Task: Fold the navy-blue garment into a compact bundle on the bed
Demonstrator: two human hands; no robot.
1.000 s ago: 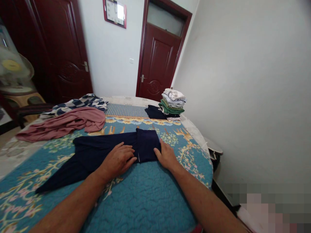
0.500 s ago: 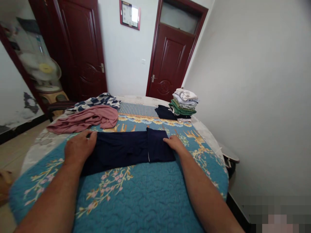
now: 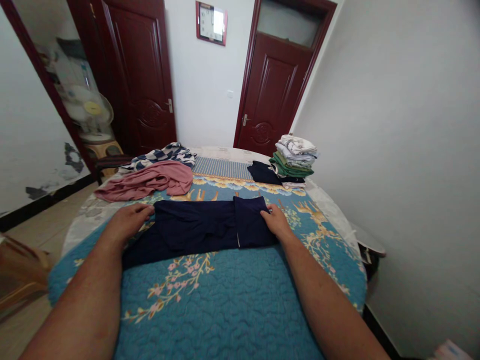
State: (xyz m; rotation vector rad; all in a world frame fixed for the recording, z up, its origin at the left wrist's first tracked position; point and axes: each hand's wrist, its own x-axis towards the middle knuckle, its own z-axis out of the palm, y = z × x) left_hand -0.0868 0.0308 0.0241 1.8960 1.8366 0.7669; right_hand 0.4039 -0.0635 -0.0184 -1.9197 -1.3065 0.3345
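At ten o'clock a fan (image 3: 90, 107) stands in an alcove, and at eleven a pink cloth (image 3: 146, 182) lies on the bed. The left hand (image 3: 127, 225) rests open, gripping nothing, on the near end of a navy garment (image 3: 198, 225), which lies crosswise at twelve o'clock on a blue quilt (image 3: 210, 310). The right hand (image 3: 275, 222), equally open, sits on its folded end, apparently pinning it flat. At one o'clock, folded clothes (image 3: 294, 157) are stacked below a dark red door (image 3: 272, 90).

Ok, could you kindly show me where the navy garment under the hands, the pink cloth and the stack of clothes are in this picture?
Navy garment (image 3: 198, 225): head view, on its middle.
Pink cloth (image 3: 150, 182): head view, on its middle.
Stack of clothes (image 3: 294, 156): head view, on its upper folds.
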